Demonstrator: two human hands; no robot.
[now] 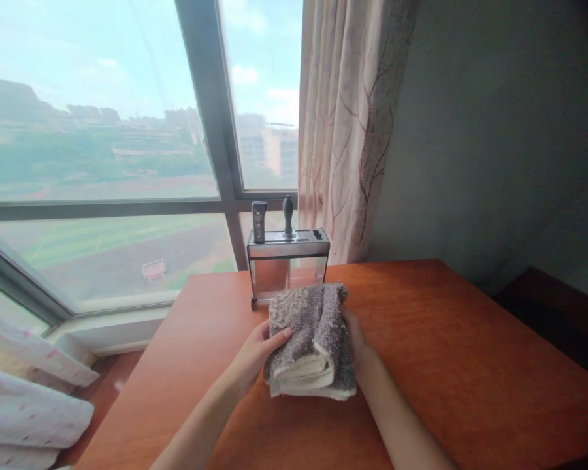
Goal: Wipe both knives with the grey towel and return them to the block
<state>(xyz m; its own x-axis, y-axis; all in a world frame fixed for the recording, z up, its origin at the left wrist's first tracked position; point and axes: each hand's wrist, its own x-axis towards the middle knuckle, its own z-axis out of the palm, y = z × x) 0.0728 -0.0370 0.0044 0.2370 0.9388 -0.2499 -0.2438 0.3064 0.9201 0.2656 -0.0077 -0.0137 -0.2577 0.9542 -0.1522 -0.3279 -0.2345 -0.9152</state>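
Note:
A folded grey towel (pixel 306 326) with a shaggy surface and a whitish underside is held between my two hands over the middle of the table. My left hand (pixel 259 349) grips its left edge, thumb on top and the other fingers mostly hidden. On the opposite side, my right hand (pixel 360 339) presses against the towel's edge, with its fingers largely out of sight behind the cloth. Just beyond the towel stands a clear-sided knife block (pixel 289 251) with a metal frame, and two dark handles stick up from its top.
The reddish-brown wooden table (pixel 451 365) extends to both sides. Behind it are a large window (pixel 98 130) and a patterned curtain (pixel 353 124). Another curtain (pixel 34 405) hangs low at the left. A grey wall (pixel 500 137) rises on the right.

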